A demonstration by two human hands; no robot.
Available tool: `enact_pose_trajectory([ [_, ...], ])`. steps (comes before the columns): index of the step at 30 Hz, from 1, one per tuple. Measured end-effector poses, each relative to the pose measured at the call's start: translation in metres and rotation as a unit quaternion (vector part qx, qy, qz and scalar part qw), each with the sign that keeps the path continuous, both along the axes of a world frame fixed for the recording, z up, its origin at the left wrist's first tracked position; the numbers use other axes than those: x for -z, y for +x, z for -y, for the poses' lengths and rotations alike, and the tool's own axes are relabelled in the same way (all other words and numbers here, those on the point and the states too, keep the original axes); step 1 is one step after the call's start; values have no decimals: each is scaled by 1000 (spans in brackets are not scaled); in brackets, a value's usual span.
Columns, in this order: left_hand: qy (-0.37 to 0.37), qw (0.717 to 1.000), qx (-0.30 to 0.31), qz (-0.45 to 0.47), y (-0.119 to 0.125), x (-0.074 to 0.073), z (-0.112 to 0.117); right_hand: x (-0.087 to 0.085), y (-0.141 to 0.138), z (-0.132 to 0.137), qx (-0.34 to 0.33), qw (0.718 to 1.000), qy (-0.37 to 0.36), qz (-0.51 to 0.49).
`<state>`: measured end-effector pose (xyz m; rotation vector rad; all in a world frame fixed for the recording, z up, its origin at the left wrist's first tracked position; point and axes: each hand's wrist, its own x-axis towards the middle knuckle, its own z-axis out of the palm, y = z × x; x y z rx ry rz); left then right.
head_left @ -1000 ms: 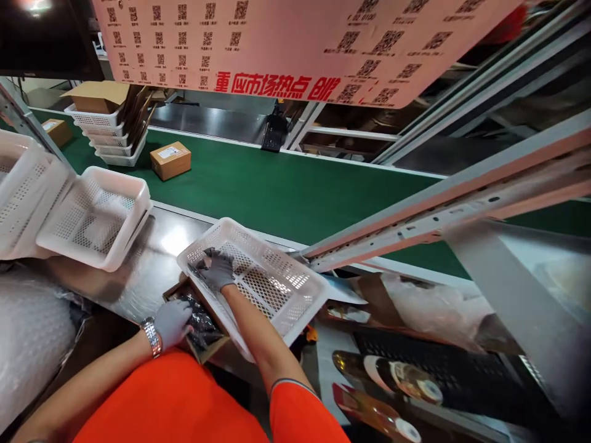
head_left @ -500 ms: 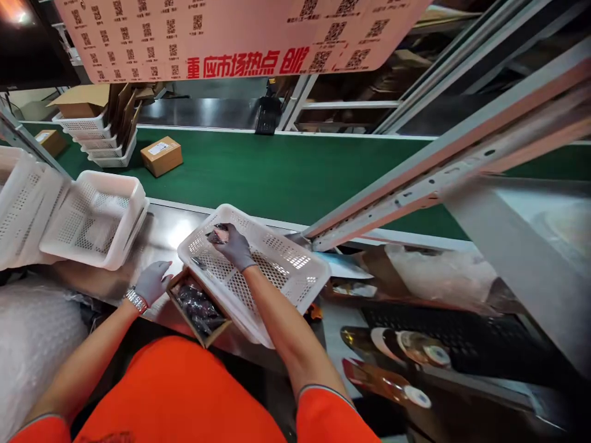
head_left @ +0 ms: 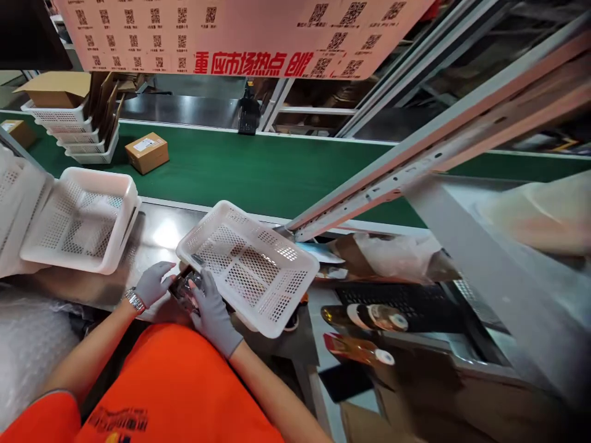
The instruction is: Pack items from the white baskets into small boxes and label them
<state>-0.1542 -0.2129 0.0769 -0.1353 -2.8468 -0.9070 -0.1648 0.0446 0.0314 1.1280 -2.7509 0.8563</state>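
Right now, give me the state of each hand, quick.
Left hand: fingers curled at the small box; grip cannot be told.
Right hand: open, fingers laid flat on that box.

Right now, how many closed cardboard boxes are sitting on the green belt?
2. One labelled box lies on the belt beside the stack of white baskets; a second box sits at the far left edge, partly cut off. Others may hide behind the stack.

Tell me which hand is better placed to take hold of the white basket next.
Right, probably. The right hand rests on the small box beside the near rim of the white basket. The left hand sits at the box's far side, with the box between it and the basket.
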Motion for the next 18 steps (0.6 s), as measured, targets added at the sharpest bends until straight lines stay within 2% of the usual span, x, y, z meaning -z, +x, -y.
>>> enact_pose_trajectory([
  [3,-30,996,86,6,-4,-13,-12,-7,5,-16,-28,998,49,-8],
  [6,-79,978,184,55,-11,-21,-28,-21,12,-31,-56,993,107,17],
  [10,-157,937,287,126,-24,-26,-55,-39,20,-43,9,973,210,94],
  [12,-208,919,286,176,-29,-24,-68,-47,20,-41,32,956,255,142],
  [14,-252,901,260,240,-34,-19,-80,-53,14,-33,40,934,300,192],
  [18,-258,885,222,319,-45,-5,-100,-55,-7,-9,58,892,370,251],
])
